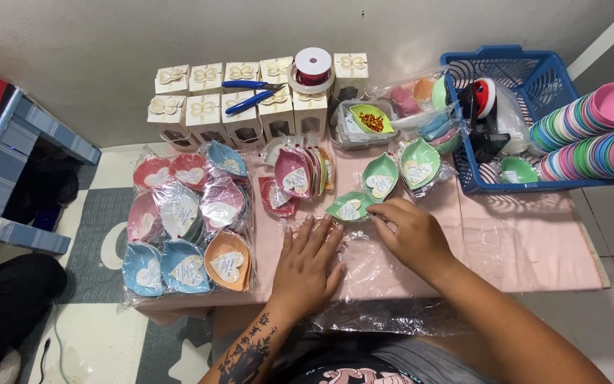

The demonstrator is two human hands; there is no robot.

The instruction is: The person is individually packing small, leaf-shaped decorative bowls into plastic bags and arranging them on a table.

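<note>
The left hand (307,267) lies flat and open on thin, slippery clear wrap (364,267), while the right hand (410,231) pinches the light green dish (349,206) by its rim.

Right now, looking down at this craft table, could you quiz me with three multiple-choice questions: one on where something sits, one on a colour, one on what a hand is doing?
1. Where do the blue-handled pliers lie?
A. in the blue basket
B. on the cream gift boxes
C. on the floor

2. What colour is the leaf-shaped dish at the right hand's fingertips?
A. green
B. orange
C. pink

3. How does the left hand rest?
A. clenched in a fist
B. lifted off the table
C. flat, fingers spread, on clear plastic film

Answers:
1 B, the pliers lie across the box tops.
2 A, the right hand touches a green dish.
3 C, the palm presses the film.
</note>
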